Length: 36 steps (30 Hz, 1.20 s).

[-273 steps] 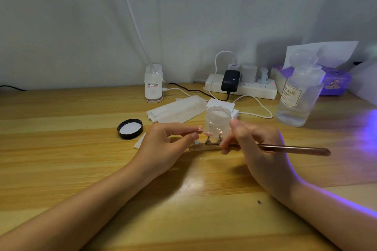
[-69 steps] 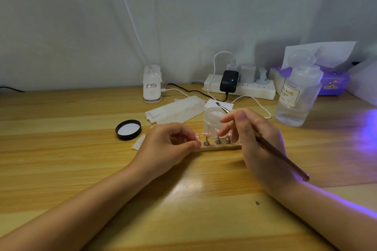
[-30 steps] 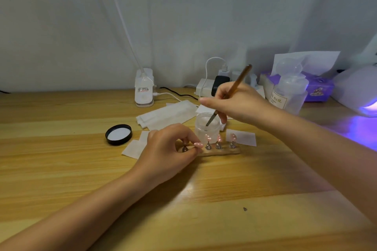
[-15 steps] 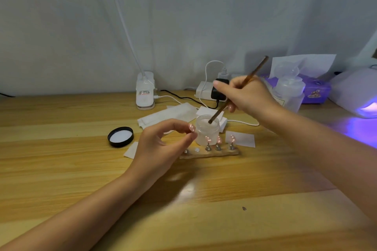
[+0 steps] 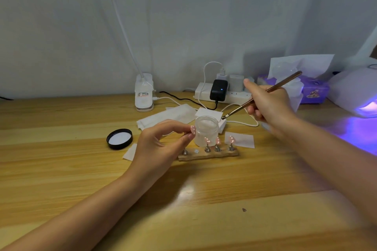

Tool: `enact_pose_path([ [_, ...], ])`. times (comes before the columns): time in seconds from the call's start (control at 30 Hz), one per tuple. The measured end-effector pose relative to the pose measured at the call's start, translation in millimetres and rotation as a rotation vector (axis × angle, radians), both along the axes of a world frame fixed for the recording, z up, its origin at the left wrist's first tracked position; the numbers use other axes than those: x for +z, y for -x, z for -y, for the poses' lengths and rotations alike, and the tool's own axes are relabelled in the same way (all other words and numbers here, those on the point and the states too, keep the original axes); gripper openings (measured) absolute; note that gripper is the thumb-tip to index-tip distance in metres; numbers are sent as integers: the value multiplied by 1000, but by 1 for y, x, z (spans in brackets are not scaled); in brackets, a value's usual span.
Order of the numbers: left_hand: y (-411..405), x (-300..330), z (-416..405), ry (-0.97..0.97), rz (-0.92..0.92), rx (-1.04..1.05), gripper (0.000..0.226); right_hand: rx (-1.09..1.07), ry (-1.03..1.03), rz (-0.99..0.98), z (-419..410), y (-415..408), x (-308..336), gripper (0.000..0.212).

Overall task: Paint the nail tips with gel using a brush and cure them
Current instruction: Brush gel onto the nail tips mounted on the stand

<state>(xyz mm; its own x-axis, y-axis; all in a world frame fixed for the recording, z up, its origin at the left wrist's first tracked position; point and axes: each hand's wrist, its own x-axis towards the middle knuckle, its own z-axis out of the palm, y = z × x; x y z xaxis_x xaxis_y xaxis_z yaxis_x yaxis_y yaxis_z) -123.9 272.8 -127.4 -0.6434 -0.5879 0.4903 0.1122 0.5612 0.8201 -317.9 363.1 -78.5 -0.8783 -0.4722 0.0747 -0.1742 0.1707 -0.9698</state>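
My left hand (image 5: 161,146) pinches a pink nail tip (image 5: 193,129) between thumb and forefinger, lifted just left of the open frosted gel jar (image 5: 206,133). In front of the jar lies a wooden holder strip (image 5: 208,155) with small metal stands; three of them carry pink nail tips (image 5: 217,140), one stand at the left is bare. My right hand (image 5: 267,104) grips a copper-coloured brush (image 5: 263,96), its bristle end hanging just right of the jar's rim, outside the jar. The curing lamp (image 5: 357,96) glows purple at the far right.
The jar's black lid (image 5: 119,139) lies upside down to the left. White wipes (image 5: 169,115) and paper squares surround the jar. A power strip with chargers (image 5: 222,91), a white clip device (image 5: 144,96), a pump bottle and a purple tissue box (image 5: 314,89) line the back wall.
The brush has come out of the jar and my right hand has drawn back to the right. My left hand still holds the nail tip, raised a little closer to the jar.
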Motion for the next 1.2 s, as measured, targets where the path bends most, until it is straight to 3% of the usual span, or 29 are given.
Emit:
enact_pose_path([
  [0.37,0,-1,2,-6,-10,6,15,-18,57,-64,3,-3,-6,34],
  [0.5,0,1,0,-4,0,18,15,48,242,-105,-7,-15,-6,40],
  [0.63,1,1,-1,14,8,26,14,260,411,-348,-20,-49,-34,42],
  [0.77,1,0,1,54,10,15,14,304,367,-657,-27,-65,-57,41],
  [1.03,2,0,0,72,11,6,18,315,390,-726,-29,-68,-59,56],
  [1.2,3,-1,0,44,11,14,17,321,445,-775,-25,-68,-62,50],
])
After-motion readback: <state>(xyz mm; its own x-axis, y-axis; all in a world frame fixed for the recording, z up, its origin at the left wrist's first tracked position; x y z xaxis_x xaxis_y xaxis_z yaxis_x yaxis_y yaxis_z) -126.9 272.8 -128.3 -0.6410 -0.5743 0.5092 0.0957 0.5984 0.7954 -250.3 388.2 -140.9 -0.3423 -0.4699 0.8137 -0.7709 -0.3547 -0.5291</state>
